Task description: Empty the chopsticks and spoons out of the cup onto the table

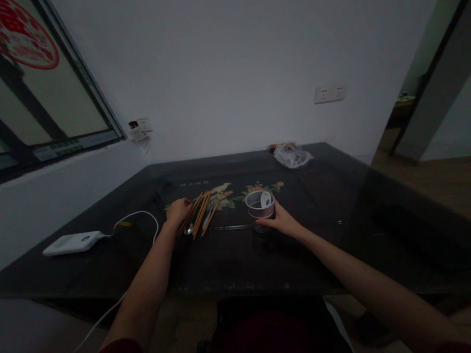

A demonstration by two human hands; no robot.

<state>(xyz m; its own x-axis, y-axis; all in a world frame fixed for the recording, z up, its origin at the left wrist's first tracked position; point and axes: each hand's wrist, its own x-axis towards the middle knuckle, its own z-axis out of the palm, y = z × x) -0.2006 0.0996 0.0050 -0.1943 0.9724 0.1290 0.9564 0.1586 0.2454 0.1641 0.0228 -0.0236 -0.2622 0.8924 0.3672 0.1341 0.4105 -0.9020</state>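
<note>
My right hand (283, 222) is wrapped around the near right side of a round grey metal-looking cup (260, 212). Inside the cup leans a white spoon (265, 199) with a blue mark, probably ceramic. A loose pile of wooden chopsticks (200, 217) lies on the dark table to the cup's left. Among them are metal spoons (189, 229), partly covered. At the pile's left edge is my left hand (178, 211), its fingers curled and closed against the chopsticks. Whatever those fingers grip is hidden.
The dark, glossy table (245, 265) has a floral pattern. A white power bank (74, 243) with a white cable (136, 214) lies at left. A crumpled clear plastic bag (292, 156) rests at the back right. Wall sockets (330, 94) are above the table.
</note>
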